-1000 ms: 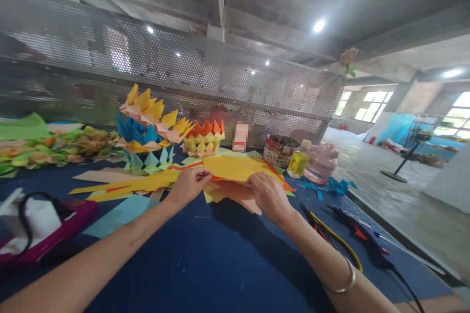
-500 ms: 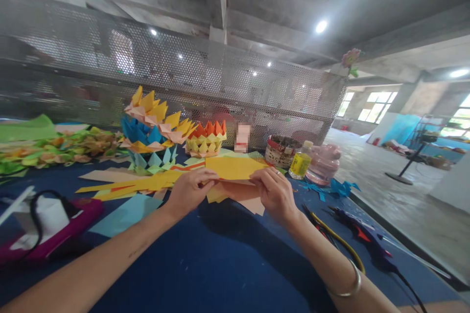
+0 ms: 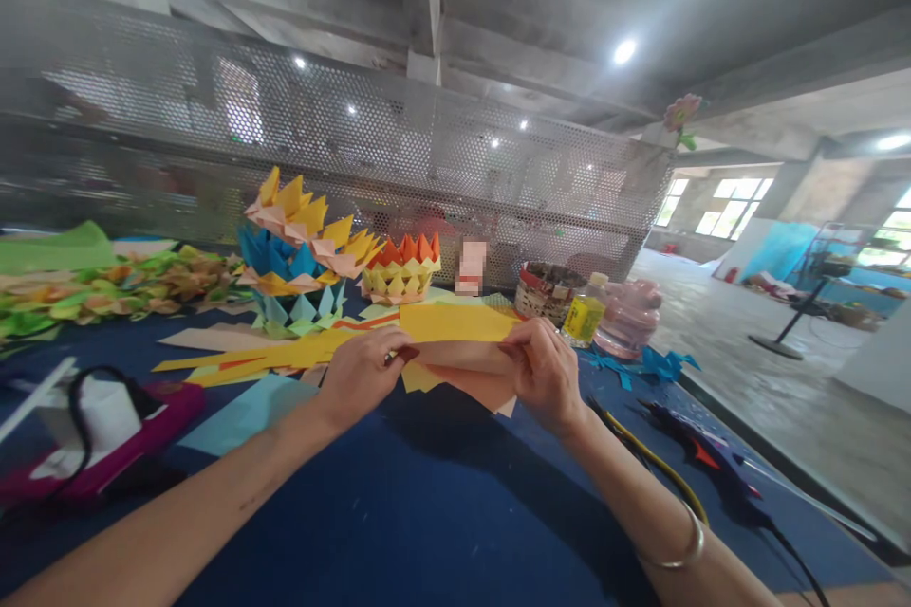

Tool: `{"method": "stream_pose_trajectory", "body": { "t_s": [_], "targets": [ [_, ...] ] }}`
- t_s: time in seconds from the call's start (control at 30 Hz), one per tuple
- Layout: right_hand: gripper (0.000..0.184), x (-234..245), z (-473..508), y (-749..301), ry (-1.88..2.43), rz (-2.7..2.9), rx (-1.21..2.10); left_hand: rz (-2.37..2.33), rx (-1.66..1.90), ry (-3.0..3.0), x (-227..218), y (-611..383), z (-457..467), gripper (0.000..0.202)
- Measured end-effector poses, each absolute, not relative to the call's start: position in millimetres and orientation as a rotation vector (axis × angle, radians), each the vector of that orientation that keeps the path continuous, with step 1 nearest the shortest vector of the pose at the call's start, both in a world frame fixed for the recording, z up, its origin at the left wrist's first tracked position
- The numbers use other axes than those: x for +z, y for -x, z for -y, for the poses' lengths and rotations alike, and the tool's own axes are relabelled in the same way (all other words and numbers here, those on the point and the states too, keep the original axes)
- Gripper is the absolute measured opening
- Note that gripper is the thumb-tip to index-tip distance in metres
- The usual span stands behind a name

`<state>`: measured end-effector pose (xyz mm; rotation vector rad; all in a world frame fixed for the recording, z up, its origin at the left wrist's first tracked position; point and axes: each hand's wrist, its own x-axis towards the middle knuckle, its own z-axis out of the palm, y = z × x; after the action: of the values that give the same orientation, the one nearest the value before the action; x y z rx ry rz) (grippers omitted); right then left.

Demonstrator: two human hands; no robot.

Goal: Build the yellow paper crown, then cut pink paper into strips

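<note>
My left hand (image 3: 370, 372) and my right hand (image 3: 547, 372) pinch opposite ends of a peach paper strip (image 3: 461, 356), held level above the blue table. Just behind it lies a yellow paper sheet (image 3: 455, 321). Under the strip, peach paper sheets (image 3: 476, 386) fan out toward me. Yellow paper strips (image 3: 285, 356) and a light blue sheet (image 3: 249, 413) lie left of my left hand. My fingertips hide the strip's two ends.
Folded-paper crowns (image 3: 306, 251) and a smaller red-and-yellow one (image 3: 402, 270) stand at the back. Right of centre are a woven basket (image 3: 545, 289), a yellow-labelled bottle (image 3: 585, 313) and a pink jar (image 3: 627, 322). A glue gun (image 3: 701, 446) lies right; a magenta power strip (image 3: 114, 446), left.
The peach strip's broad face now shows between my hands, where mostly a thin edge was visible before. My right hand has shifted slightly to the right.
</note>
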<state>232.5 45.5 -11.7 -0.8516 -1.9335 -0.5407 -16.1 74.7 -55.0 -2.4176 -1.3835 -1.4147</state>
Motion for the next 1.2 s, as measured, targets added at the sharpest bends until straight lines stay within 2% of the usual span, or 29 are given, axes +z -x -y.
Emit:
{"method": "stream_pose_trajectory", "body": {
  "t_s": [0.43, 0.8, 0.93, 1.1, 1.2],
  "targets": [
    [0.014, -9, -51, -241, 0.848, 1.748, -0.551, 1.506, -1.762, 2.427, -48, 20, -75, 0.017],
    [0.014, -8, -58, -241, 0.982, 1.561, -0.234, 1.555, -2.334, 2.896, -41, 7, -66, 0.044],
    [0.015, -4, -57, -240, 0.993, 1.465, -0.107, 1.527, -2.289, 3.107, -40, 8, -64, 0.055],
    [0.017, -1, -57, -241, 0.955, 1.404, 0.047, 1.578, -2.073, 3.311, -46, 8, -65, 0.038],
    [0.017, -2, -61, -244, 0.939, 1.396, 0.125, 1.605, -2.059, 3.313, -47, 7, -66, 0.033]
  ]
}}
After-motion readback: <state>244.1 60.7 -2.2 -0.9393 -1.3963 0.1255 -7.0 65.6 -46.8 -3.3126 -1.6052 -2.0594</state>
